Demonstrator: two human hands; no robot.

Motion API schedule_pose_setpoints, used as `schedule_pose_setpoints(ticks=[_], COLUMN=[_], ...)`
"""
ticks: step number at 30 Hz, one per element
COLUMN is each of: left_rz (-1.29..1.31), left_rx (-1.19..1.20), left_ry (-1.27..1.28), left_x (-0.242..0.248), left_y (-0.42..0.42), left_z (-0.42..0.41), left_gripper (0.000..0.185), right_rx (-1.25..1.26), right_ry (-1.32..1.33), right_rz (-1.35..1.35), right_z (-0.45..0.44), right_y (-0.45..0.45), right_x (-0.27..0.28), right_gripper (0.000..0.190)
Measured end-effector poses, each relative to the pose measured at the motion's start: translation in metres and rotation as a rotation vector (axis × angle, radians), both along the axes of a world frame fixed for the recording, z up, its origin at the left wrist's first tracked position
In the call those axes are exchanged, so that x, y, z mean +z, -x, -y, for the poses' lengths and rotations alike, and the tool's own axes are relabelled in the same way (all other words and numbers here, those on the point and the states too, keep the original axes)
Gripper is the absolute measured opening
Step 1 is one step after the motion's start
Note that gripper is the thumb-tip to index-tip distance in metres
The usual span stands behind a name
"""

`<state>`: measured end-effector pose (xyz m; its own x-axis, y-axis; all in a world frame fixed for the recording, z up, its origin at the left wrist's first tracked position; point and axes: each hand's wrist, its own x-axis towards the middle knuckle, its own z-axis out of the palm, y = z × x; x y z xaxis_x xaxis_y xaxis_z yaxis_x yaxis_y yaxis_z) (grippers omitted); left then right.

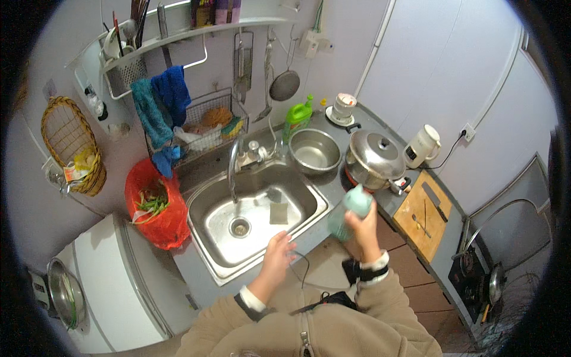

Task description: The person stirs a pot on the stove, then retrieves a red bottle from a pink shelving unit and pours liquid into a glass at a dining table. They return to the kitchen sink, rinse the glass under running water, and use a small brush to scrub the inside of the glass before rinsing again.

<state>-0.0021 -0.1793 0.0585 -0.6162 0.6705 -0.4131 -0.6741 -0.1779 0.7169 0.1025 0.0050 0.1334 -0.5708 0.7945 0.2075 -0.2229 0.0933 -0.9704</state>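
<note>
My right hand [364, 227] grips a pale green bottle [357, 203] with a rounded top; its blurred lower part hangs over the counter edge right of the sink. Near the sink's front rim my left hand [277, 259] is raised with its fingers apart and nothing in it. In the stainless steel sink [214, 209] lies a flat greyish-green scouring pad [279, 213], to the right of the drain [240, 228]. A chrome faucet [233, 165] arches over the basin.
A metal basin of liquid [315, 151] and a lidded steel pot [375, 154] stand behind the bottle. On the right, a wooden cutting board [412, 218] holds a knife [433, 198] and a small spoon [420, 225]. A red plastic bag [165, 227] with green vegetable scraps stands left of the sink.
</note>
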Motion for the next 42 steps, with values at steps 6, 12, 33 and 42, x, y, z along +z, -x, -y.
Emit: schedule_pose_setpoints(ticks=[6, 12, 33, 42], left_rz=[-1.111, -0.368, 0.123, 0.465], left_rx=[-0.128, -0.078, -0.188, -0.436], left_ry=[0.059, -0.083, -0.014, 0.000], left_x=[0.020, 0.018, -0.022, -0.039], left_y=[-0.029, -0.030, 0.023, 0.057], left_z=[-0.022, -0.037, 0.038, 0.058], left_gripper=[0.090, 0.065, 0.064, 0.092], right_rx=[0.104, 0.303, 0.655, 0.964], right_ry=[0.280, 0.425, 0.632, 0.560], right_rz=[0.064, 0.331, 0.380, 0.392], right_z=[0.019, 0.001, 0.026, 0.037], right_y=[0.000, -0.016, 0.060, 0.083], right_x=[-0.042, -0.042, -0.062, -0.070], right_gripper=[0.051, 0.057, 0.073, 0.077])
